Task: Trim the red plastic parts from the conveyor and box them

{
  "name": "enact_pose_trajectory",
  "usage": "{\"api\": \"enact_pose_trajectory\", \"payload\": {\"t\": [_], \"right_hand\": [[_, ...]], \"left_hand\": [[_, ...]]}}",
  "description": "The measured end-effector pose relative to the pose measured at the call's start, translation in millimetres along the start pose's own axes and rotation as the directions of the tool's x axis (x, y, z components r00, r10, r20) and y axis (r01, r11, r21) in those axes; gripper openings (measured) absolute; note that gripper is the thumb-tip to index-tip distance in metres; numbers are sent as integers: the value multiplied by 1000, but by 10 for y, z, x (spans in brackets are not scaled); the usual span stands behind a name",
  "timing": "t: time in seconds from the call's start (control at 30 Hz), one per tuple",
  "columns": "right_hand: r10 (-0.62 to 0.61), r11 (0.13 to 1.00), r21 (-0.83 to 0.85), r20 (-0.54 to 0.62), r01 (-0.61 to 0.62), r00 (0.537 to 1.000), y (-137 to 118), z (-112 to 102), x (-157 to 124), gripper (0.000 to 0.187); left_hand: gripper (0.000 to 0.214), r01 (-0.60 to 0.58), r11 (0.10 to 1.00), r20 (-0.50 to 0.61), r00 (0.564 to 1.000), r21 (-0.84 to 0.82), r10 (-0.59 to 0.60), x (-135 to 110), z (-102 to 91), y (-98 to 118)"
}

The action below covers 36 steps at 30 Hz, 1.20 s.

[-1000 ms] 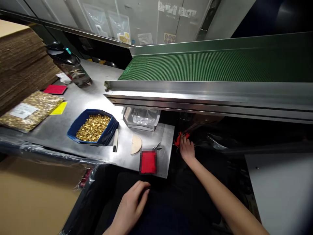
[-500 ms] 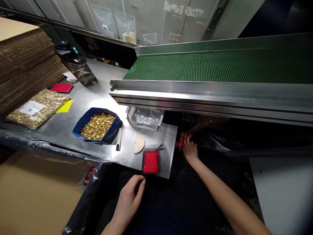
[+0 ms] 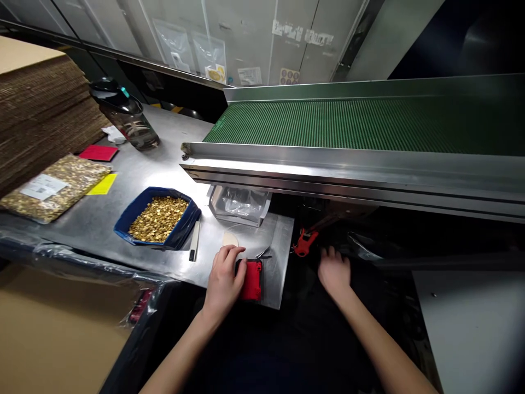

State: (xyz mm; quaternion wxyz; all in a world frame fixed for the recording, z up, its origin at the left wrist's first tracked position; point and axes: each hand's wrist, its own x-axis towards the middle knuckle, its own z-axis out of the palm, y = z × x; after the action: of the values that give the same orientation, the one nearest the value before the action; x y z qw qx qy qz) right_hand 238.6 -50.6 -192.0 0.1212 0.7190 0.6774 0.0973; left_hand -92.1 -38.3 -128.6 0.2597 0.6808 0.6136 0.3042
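A flat red case with a dark edge lies at the near corner of the metal table. My left hand is over its left side, thumb at the edge and fingers apart, not closed around it. A round beige disc is partly hidden behind that hand. Small metal tweezers or snips lie just above the case. My right hand, fingers loosely spread and nothing visible in them, is over dark material. To its left, apart from it, a red-handled tool sits beyond the table edge.
A blue bin of gold-coloured small pieces stands left, beside a white cutter. Behind are a grey tray, a green conveyor and a bottle. A filled bag and stacked cardboard are at left.
My left hand has moved up from below the table edge to the red case. My right hand has let go of the red-handled tool and moved right and down.
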Motion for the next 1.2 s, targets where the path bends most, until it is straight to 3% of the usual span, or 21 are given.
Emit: {"api": "enact_pose_trajectory", "payload": {"t": [0.1,0.17,0.3,0.4,0.5,0.7,0.83,1.0,1.13,1.2], "right_hand": [[-24,1000,12,0,24,1000,329,-118,-256,35],[-88,996,29,8,88,996,452,-134,-316,42],[-238,971,44,33,236,971,373,13,-6,63],[-347,937,51,41,345,937,199,206,432,63],[-421,906,61,29,419,907,89,341,740,60],[-533,840,122,1,529,846,162,318,797,54],[-675,722,223,14,655,738,314,41,674,44],[-839,512,401,43,760,542,287,-686,209,44],[-848,530,453,265,717,459,-49,-1325,-368,20],[-830,546,437,398,715,391,-275,-1565,-605,7]], "left_hand": [[32,68,997,15,998,36,-69,-62,-32,18],[55,127,982,59,989,139,-136,-203,7,71],[94,140,925,124,973,353,-194,-480,204,217],[89,143,920,85,979,365,-185,-542,309,248],[78,138,948,68,984,287,-164,-534,298,198],[76,68,989,138,987,128,-86,-615,48,164],[82,62,997,297,952,54,-75,-817,-249,215],[96,19,990,499,862,137,-86,-1212,-595,138],[99,16,988,600,793,154,-106,-1381,-659,108],[98,-10,989,623,778,149,-86,-1384,-634,125]]}}
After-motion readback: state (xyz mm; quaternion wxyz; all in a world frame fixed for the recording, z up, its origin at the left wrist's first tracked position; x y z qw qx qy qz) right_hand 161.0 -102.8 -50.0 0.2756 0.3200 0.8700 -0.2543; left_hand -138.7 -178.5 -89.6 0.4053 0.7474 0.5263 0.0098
